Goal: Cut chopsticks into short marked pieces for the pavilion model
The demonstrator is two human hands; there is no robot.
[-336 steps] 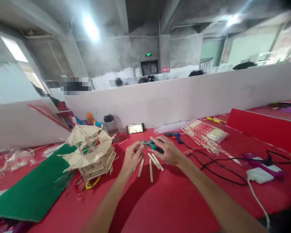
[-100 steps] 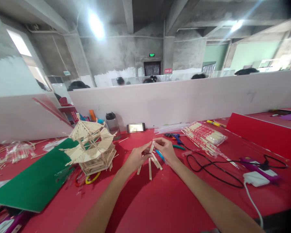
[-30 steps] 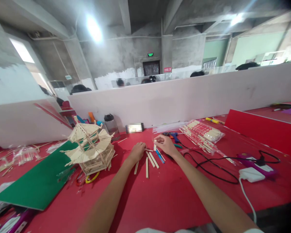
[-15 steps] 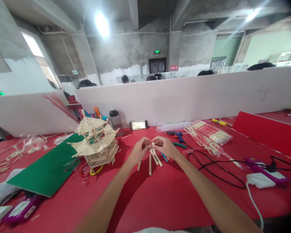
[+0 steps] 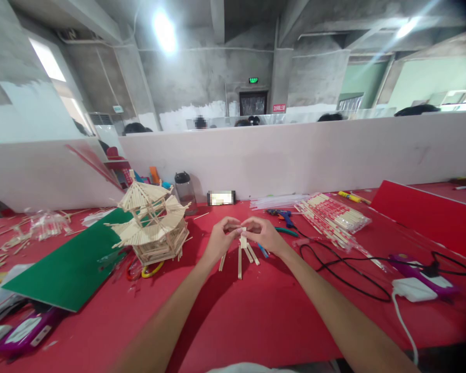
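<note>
A short flat bundle of pale wooden sticks (image 5: 244, 241) is pinched in the fingertips of the bare right hand (image 5: 267, 236), held above the red tabletop (image 5: 233, 321). The bare left hand (image 5: 219, 240) is curled, its fingertips placed at the bundle's top; whether the bundle is gripped there too cannot be told. Thin pale wooden strips (image 5: 239, 264) are spread on the tabletop beneath, and a tiered pale-stick pagoda model (image 5: 155, 233) is stood to the left.

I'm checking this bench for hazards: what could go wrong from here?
The short sticks at the fingertips of the left hand and right hand might slip out of line. The loose sticks lying close by could be knocked askew. The black cable looping near the right forearm could get snagged.
</note>
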